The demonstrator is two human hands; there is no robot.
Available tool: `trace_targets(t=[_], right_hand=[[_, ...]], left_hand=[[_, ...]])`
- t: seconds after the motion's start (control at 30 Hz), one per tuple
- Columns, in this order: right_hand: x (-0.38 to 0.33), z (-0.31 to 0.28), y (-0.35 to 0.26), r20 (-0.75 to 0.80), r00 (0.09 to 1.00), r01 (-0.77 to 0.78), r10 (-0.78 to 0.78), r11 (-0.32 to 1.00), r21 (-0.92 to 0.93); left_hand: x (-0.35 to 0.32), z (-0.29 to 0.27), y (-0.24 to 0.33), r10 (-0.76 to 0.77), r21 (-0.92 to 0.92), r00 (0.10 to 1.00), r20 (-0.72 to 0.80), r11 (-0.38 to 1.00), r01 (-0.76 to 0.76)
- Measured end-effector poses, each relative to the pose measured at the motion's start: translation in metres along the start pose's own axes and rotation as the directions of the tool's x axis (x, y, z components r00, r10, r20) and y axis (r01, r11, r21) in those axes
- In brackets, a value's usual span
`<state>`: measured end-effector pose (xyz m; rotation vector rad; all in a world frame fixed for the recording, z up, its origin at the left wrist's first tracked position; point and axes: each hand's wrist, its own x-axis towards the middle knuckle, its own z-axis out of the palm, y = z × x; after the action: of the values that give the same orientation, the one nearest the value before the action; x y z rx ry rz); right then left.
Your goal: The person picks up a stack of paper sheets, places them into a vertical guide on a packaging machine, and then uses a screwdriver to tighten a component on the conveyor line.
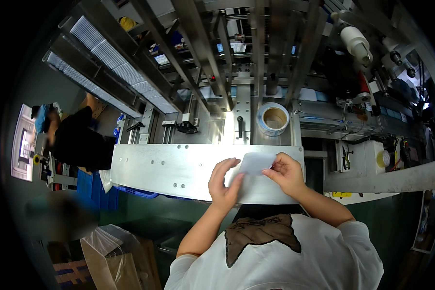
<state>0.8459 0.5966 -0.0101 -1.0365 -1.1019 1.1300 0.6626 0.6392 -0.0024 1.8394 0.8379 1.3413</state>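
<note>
A flat, whitish rectangular sheet [257, 163], slightly blurred, is held over the metal ledge in front of me. My right hand [287, 176] pinches its right edge between thumb and fingers. At the sheet's left side is my left hand [223, 182], its thumb and fingers spread apart. Those fingertips come close to the left edge; whether they touch it I cannot tell. Just beyond the ledge, a roll of labels [273, 120] with a pale blue-and-white outside and a brown core stands on the machine.
The silver metal ledge [154, 169] spans the front of the machine. Tall steel guides rise behind it, with long stacks of white pieces [116, 55] at the left. Another person in dark clothes [82, 137] stands at left. A plastic-lined carton [118, 256] is behind on my left.
</note>
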Motion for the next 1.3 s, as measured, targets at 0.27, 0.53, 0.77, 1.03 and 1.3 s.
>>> trace_targets(t=[0.27,0.53,0.77,1.03,1.3], right_hand=[[0.003,0.038,0.021,0.215,0.887,-0.454,0.408,0.858,0.242],[-0.001,0.074,0.041,0.048,0.972,-0.226,0.23,0.972,-0.067],[-0.003,0.071,0.054,0.212,0.939,-0.289,0.269,0.955,0.07],[0.011,0.054,0.012,0.452,0.862,-0.302,0.229,0.949,0.095],[0.025,0.034,0.002,0.576,0.571,0.818,-0.585,0.467,-0.336]], left_hand=[[-0.007,-0.018,-0.014,-0.494,-0.764,0.774,0.396,0.289,0.576],[-0.035,-0.031,-0.027,-0.38,-0.514,0.891,0.248,0.728,0.454],[-0.043,-0.035,-0.034,-0.306,-0.336,0.943,0.128,0.882,0.331],[-0.043,-0.056,-0.03,-0.259,-0.13,0.965,-0.036,0.959,0.252],[-0.047,-0.02,0.02,-0.825,-0.828,0.563,-0.046,0.347,0.441]])
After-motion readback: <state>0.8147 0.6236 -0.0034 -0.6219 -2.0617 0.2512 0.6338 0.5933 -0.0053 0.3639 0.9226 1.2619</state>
